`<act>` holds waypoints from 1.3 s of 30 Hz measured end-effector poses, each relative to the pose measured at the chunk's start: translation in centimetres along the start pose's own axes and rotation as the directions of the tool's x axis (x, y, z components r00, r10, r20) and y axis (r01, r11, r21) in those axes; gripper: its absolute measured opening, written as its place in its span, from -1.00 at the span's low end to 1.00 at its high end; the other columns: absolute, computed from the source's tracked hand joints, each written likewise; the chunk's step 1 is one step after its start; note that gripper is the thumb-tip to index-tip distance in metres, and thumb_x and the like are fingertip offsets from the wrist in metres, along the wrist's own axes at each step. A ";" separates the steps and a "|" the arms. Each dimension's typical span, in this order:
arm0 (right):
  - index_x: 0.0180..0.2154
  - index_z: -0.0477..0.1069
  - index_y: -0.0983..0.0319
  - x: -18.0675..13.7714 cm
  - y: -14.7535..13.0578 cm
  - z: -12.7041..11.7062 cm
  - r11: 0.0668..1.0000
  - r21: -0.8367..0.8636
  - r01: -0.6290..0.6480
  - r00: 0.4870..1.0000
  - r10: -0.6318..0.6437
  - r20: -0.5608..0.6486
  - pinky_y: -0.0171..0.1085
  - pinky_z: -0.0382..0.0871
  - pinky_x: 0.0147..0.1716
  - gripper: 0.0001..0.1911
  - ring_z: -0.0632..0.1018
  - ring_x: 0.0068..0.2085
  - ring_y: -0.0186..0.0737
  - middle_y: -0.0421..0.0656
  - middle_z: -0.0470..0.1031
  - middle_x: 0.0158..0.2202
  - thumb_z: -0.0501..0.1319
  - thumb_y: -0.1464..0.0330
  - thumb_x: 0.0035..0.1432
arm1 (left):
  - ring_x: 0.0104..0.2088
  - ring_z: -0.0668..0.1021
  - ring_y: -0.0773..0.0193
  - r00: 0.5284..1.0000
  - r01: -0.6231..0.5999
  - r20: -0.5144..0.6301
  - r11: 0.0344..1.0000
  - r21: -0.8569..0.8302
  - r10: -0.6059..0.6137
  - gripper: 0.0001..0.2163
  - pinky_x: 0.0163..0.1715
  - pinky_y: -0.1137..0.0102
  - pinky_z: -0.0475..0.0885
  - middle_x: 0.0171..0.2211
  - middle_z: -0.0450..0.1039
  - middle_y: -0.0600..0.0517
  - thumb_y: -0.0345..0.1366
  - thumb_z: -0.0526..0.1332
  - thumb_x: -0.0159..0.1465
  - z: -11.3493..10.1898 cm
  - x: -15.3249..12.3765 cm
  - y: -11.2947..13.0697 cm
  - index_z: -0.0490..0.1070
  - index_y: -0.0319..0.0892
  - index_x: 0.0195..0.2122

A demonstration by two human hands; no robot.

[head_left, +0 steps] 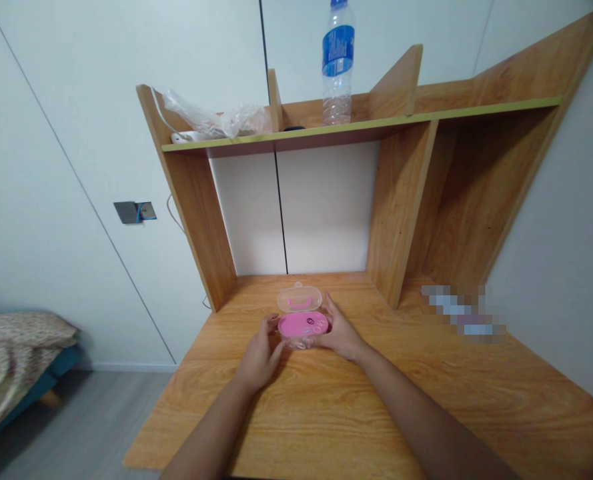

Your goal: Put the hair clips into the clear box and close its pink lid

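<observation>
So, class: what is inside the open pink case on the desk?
Inside the pink case, under its raised clear lid, small dark ring-like shapes show, too small to identify. The left hand and right hand cover its ends.

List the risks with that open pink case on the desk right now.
1. The pink case lies open, its clear lid tilted up; small items on the pink base could spill if it tips.
2. The left hand and right hand grip it only at the sides, so a squeeze might make it slip on the desk.
3. The water bottle stands near the shelf edge above and could possibly topple if the desk is bumped.
</observation>
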State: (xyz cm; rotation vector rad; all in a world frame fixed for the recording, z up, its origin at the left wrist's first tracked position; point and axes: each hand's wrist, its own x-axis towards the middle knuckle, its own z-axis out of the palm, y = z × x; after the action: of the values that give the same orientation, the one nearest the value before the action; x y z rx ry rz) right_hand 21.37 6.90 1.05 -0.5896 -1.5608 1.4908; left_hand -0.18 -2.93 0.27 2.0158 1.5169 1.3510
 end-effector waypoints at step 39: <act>-0.04 0.49 0.14 -0.8 -1.6 1.1 0.725 -0.611 0.318 0.941 -0.318 0.112 -0.14 0.39 0.10 -0.47 0.49 0.07 -0.08 -0.07 0.43 0.04 0.50 0.23 -0.08 | 0.25 0.40 0.08 0.992 -0.119 0.055 0.991 0.063 0.116 -0.57 0.26 0.06 0.30 0.26 0.35 -0.09 -0.31 0.13 0.40 -0.4 0.4 0.4 0.27 -0.04 0.29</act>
State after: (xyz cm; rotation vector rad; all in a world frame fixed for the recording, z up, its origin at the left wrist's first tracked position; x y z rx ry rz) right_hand 21.22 5.42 2.47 -0.6398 -2.0467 0.6868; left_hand -0.26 -2.89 0.99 2.1947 1.4600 1.2968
